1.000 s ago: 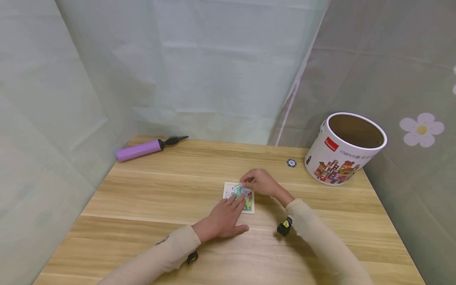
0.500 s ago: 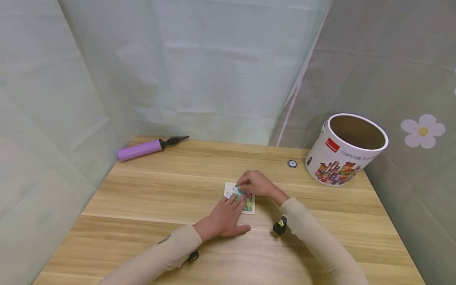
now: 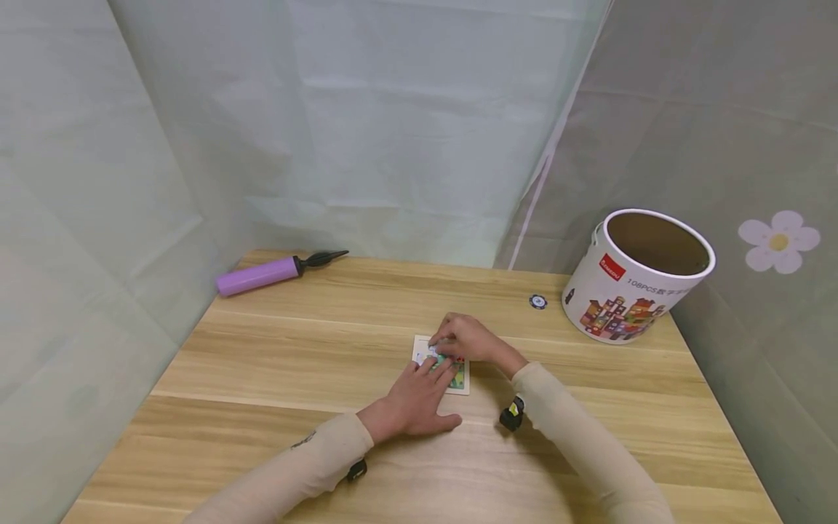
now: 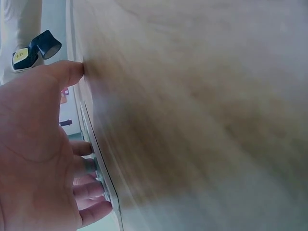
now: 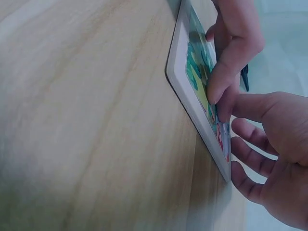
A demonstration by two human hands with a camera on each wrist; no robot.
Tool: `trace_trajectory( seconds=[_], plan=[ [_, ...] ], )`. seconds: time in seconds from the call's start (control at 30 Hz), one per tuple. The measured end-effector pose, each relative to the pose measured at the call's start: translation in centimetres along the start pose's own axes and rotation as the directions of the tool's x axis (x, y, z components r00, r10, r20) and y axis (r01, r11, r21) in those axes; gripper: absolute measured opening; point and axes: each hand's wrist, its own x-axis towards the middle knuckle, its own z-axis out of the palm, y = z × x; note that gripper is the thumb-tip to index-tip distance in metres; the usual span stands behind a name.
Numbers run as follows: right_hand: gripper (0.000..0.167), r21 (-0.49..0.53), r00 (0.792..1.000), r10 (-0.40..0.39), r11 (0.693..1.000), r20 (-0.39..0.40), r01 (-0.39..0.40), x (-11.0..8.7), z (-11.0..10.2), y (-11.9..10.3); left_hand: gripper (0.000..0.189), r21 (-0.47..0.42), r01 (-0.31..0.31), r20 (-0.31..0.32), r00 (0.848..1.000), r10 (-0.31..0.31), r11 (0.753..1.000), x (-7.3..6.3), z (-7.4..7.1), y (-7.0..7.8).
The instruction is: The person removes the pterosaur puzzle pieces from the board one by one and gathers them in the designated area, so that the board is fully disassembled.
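purple pump [image 3: 257,276], bucket [image 3: 605,291], probably a poker chip [image 3: 538,302]

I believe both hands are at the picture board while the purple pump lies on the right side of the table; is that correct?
Not quite: the purple pump lies at the table's far left, as the head view shows. The left hand and right hand are indeed at the picture board.

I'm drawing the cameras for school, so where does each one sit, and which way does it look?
Head: on the head, looking forward and down at the table; left hand, right hand and sleeves show.
Left wrist: on that wrist, looking low across the table; the left hand and right sleeve show.
Right wrist: on that wrist, looking at the board side-on; both hands show.
Shared: head and right wrist both show the board and both hands.
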Motion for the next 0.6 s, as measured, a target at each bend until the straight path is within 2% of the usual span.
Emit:
trace_trajectory(
  seconds=[0.27,0.6],
  plan=[
    [0.011,0.010,1.000,0.005,1.000,0.020,-0.006,0.21,0.04,-0.15,0.088,-0.030,0.021,0.042,0.999,-0.020,0.999,0.15,-0.28,0.05],
    [0.008,0.045,0.999,0.030,0.999,0.014,-0.030,0.24,0.06,-0.52,0.086,-0.036,0.017,0.034,0.999,-0.016,0.999,0.45,-0.48,0.04]
  ],
)
